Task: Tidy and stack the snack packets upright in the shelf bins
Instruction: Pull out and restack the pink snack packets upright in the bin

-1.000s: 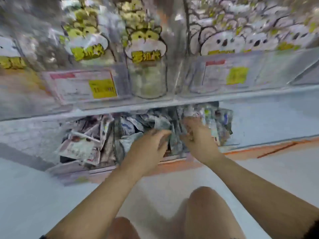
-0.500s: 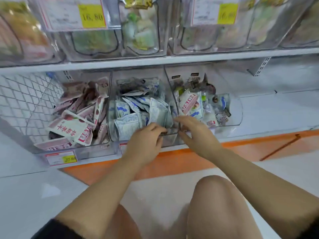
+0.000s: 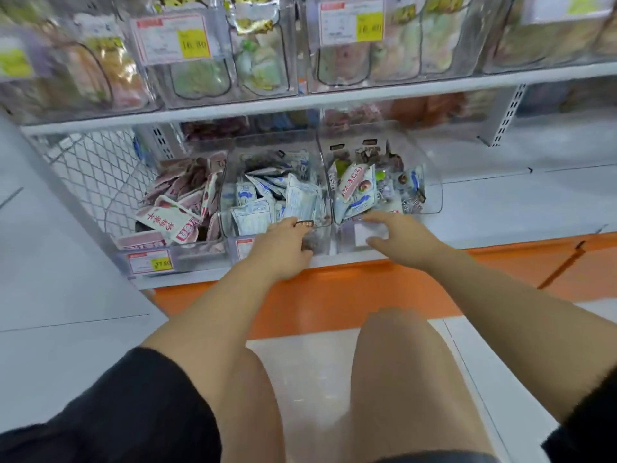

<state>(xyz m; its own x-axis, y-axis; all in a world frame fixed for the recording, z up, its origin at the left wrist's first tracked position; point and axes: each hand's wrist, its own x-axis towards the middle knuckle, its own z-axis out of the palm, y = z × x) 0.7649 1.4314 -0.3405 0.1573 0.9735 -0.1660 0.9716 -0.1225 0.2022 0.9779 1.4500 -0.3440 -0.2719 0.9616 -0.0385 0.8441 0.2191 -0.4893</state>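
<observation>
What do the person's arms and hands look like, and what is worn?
The left hand and the right hand are bare: no gloves, ring or watch shows. The forearms are uncovered. A black left sleeve covers the upper arm; a black right sleeve shows at the frame edge.

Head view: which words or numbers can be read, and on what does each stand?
"16.80": upper left price tag.
"16.80", less sharp: upper right price tag.
"27.6", last digit unclear: lower price tag.
Print on the snack packets and the labels' small text: too blurred.
</observation>
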